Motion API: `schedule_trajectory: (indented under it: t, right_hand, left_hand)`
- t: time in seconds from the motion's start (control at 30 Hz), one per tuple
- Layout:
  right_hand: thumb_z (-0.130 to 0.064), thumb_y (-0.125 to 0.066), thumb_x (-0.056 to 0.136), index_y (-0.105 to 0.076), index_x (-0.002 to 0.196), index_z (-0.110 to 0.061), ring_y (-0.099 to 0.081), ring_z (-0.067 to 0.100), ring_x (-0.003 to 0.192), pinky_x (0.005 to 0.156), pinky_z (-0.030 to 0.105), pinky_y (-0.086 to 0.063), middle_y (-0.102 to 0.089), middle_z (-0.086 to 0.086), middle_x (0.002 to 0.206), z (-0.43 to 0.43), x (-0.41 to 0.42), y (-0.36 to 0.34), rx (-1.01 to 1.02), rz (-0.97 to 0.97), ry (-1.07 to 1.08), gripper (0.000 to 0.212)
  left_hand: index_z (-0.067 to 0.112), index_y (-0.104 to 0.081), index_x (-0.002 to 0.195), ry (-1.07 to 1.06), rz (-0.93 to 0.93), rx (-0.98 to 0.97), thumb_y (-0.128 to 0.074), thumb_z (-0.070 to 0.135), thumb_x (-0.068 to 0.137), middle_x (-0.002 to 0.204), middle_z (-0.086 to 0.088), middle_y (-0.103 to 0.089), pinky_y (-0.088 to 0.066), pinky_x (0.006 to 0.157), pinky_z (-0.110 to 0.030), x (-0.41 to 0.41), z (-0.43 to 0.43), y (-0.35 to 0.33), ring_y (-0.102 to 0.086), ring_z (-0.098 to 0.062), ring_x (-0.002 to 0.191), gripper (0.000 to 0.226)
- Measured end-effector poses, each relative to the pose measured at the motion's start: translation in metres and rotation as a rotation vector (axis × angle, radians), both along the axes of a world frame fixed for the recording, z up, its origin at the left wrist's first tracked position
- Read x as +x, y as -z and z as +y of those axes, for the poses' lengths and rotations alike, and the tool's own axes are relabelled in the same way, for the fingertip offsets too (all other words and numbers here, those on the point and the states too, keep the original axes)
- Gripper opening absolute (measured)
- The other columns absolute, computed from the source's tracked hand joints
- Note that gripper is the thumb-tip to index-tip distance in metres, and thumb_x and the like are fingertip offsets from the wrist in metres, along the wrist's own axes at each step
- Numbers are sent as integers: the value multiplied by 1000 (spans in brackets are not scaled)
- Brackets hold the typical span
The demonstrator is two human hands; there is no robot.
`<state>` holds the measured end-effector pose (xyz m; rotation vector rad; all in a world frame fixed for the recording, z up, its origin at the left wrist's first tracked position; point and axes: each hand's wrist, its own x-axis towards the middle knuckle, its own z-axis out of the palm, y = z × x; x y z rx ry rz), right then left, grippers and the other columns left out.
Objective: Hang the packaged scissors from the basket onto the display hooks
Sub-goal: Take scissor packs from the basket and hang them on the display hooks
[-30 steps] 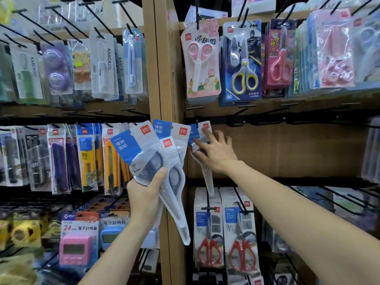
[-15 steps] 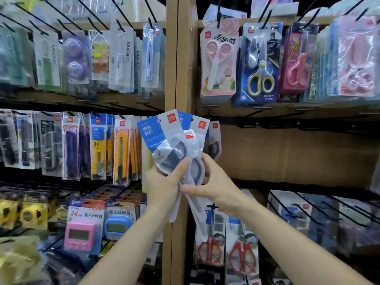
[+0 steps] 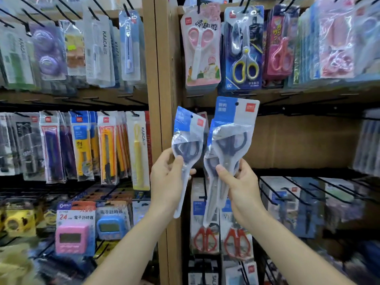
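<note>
- Both hands are raised side by side: the left hand (image 3: 166,179) pinches one scissors pack (image 3: 188,145) at its narrow lower part, with the thumb in front.
- The right hand (image 3: 241,188) grips a second pack (image 3: 233,138); perhaps another lies behind it, I cannot tell.
- The packs look light. The clear plastic is smooth and probably slippery, and the blue-white card top is stiffer, with a punched hole. It seems better to hold them below the scissor handles, so the hole stays free.
- Farther back, a black hook rail (image 3: 308,113) crosses a brown board (image 3: 298,140). The basket is not in view.
</note>
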<state>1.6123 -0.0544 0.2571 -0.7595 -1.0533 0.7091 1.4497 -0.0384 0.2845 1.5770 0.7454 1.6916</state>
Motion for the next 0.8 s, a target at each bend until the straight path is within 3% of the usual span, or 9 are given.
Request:
schedule_trajectory:
  t: [0.2,0.3,0.4,0.57,0.67,0.8]
  right_hand:
    - [-14,-70,97,-66,111,-25,-73,17,103,100,43,-55,-77,-3,106,-2,24,11,4,-16,200,18]
    - [-13,-69,98,-65,114,-24,-72,16,104,101,44,-54,-77,-4,107,-4,29,14,-1,-8,204,20]
    - [-11,-66,99,-64,119,-21,-72,17,107,103,45,-53,-77,-2,110,-4,33,12,-10,45,141,23]
    - [-13,-53,105,-60,130,-14,-69,33,116,98,53,-57,-74,6,121,-3,32,-3,-37,218,-143,26]
    - [-14,-46,107,-57,135,-14,-69,36,116,96,57,-57,-72,10,127,-5,24,-1,-53,273,-286,30]
    - [-15,-50,105,-58,137,-12,-68,29,120,109,55,-48,-72,9,129,-2,21,13,-64,188,-221,33]
  left_hand:
    - [24,-65,107,104,-117,-171,-44,24,111,106,-9,-75,-57,64,-25,23,7,-9,-72,-20,75,22]
    - [24,-67,105,127,-205,-268,-52,34,108,94,-1,-77,-58,64,-27,31,13,-13,-72,-14,69,17]
    - [23,-69,110,169,-270,-333,-60,37,104,88,3,-80,-61,68,-31,38,20,-19,-77,-14,72,18]
    - [20,-72,110,181,-304,-326,-65,32,101,104,-1,-79,-58,80,-34,44,23,-17,-75,-20,98,17]
    - [16,-69,111,176,-257,-324,-70,31,98,105,-3,-78,-60,86,-41,45,20,-9,-75,-23,100,20]
    - [13,-64,113,183,-213,-311,-69,25,99,105,-5,-78,-61,84,-42,46,19,-6,-76,-25,99,19]
